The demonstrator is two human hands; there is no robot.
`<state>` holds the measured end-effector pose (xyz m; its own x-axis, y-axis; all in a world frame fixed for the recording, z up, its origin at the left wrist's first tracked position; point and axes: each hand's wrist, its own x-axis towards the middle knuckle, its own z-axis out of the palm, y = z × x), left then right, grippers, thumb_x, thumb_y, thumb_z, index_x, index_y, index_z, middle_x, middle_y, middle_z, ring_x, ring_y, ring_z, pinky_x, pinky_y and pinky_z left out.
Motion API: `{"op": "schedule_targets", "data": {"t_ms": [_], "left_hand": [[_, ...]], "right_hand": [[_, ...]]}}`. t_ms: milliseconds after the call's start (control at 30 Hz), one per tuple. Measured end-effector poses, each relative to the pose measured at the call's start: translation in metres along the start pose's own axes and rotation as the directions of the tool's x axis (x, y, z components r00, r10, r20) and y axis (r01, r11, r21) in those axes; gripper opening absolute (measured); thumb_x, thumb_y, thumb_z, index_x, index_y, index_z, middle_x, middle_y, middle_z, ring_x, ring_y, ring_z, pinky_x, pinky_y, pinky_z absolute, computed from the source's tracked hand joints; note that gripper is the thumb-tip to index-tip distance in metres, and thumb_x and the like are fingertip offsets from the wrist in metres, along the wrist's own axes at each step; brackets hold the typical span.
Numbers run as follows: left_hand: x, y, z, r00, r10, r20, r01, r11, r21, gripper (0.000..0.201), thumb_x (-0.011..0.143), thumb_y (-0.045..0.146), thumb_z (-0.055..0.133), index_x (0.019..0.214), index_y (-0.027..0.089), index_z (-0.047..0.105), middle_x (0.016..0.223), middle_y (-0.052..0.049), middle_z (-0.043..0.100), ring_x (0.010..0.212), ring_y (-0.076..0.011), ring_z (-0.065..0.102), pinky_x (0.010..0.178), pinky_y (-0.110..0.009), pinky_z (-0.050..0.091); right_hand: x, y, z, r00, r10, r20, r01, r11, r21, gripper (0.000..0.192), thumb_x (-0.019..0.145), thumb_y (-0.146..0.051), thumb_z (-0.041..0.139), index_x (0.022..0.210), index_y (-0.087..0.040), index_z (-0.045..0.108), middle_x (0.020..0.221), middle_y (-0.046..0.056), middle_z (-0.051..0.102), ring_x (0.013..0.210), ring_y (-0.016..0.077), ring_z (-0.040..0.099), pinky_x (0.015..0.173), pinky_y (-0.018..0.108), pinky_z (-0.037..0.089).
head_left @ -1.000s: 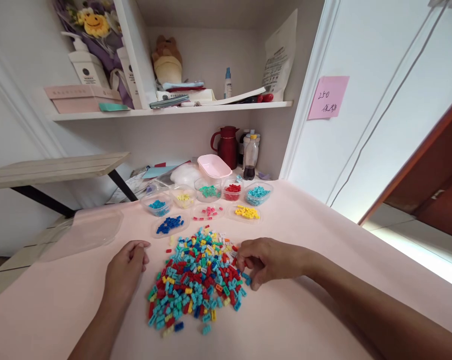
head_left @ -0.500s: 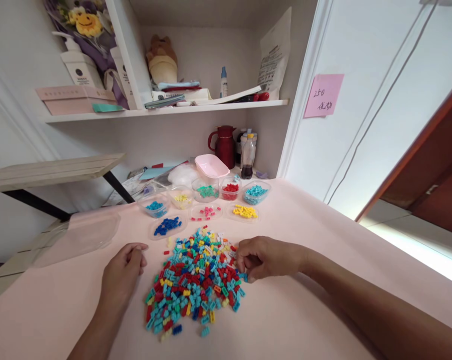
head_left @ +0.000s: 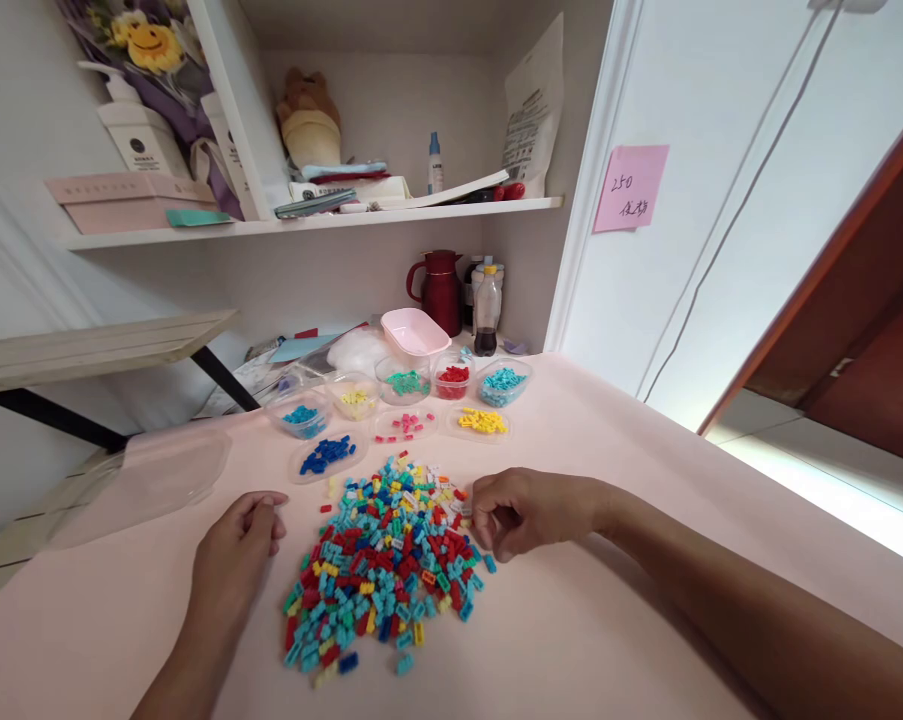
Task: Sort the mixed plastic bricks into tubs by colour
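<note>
A heap of small toy building bricks (head_left: 383, 560) in turquoise, red, yellow, green, blue and white covers the middle of the pink tabletop. At its right edge is my right hand (head_left: 522, 512), with fingers curled down and thumb bent in. Whatever its fingertips may hold is hidden. One blue brick (head_left: 490, 564) lies just below those fingertips. My left hand (head_left: 242, 540) rests on the table left of the heap, loosely closed, apart from the bricks, with nothing visible in it. A clear lid with dark blue bricks (head_left: 327, 455) lies behind the heap.
Behind stand clear tubs of red bricks (head_left: 452, 378), turquoise bricks (head_left: 503, 382) and green bricks (head_left: 406, 383). Nearer lie shallow lids with yellow bricks (head_left: 482, 421) and pink bricks (head_left: 406, 428). A pink tub (head_left: 415, 332), red jug (head_left: 441, 292) and bottle (head_left: 486, 312) are at the back.
The view has turned slightly right. My right hand has shifted a little away from the heap, and the blue brick by its fingertips shows more fully. My left hand stays resting.
</note>
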<state>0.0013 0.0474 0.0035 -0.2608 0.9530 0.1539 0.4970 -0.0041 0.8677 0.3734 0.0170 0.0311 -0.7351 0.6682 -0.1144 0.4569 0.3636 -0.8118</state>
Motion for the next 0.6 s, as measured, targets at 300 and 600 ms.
{"op": "schedule_targets", "data": {"t_ms": [300,600], "left_hand": [[0.0001,-0.0011,-0.0002,1.000,0.003,0.012,-0.004,0.999,0.033,0.032,0.076,0.040,0.049,0.096,0.021,0.066,0.060,0.003,0.059,0.051,-0.0139,0.052,0.054,-0.026,0.041],[-0.0006,-0.0006,0.0001,1.000,0.011,0.007,-0.011,1.000,0.019,0.031,0.073,0.040,0.052,0.093,0.021,0.067,0.057,0.004,0.060,0.049,-0.0134,0.053,0.052,-0.025,0.041]], "right_hand": [[0.0021,-0.0033,0.0031,1.000,0.012,-0.016,-0.014,0.991,-0.133,0.035,0.067,-0.030,0.080,0.098,-0.021,0.066,0.090,-0.001,0.054,0.067,0.0084,0.051,0.062,0.019,0.041],[0.0026,-0.0027,0.0050,0.999,-0.032,-0.017,0.029,0.989,-0.144,0.029,0.072,-0.031,0.077,0.097,-0.022,0.067,0.086,-0.001,0.053,0.072,0.0100,0.051,0.063,0.019,0.040]]}}
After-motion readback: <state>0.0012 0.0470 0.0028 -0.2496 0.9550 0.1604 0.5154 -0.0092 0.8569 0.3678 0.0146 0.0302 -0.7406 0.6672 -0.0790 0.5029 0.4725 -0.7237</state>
